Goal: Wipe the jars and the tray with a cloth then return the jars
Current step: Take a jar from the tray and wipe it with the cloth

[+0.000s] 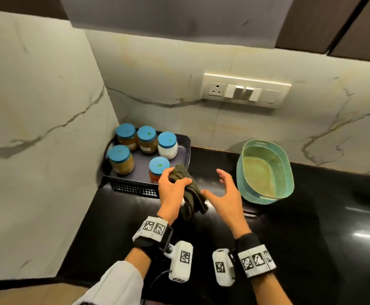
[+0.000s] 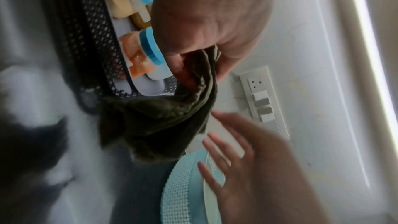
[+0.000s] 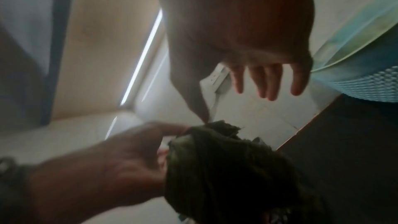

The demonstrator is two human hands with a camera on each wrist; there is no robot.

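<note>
Several blue-lidded jars stand in a dark perforated tray (image 1: 135, 188) in the counter's left corner; nearest me is one with orange contents (image 1: 158, 169) (image 2: 137, 55). My left hand (image 1: 172, 186) (image 2: 200, 40) grips a bunched dark green cloth (image 1: 190, 192) (image 2: 163, 122) (image 3: 226, 168) just right of that jar, above the tray's front right corner. My right hand (image 1: 221, 190) (image 2: 243, 159) (image 3: 254, 57) hovers beside the cloth with fingers spread, holding nothing.
A teal perforated basket (image 1: 265, 172) (image 2: 185, 190) stands on the black counter (image 1: 311, 227) to the right of my hands. A switch panel (image 1: 245, 91) sits on the marble back wall. A marble side wall (image 1: 36, 128) closes the left.
</note>
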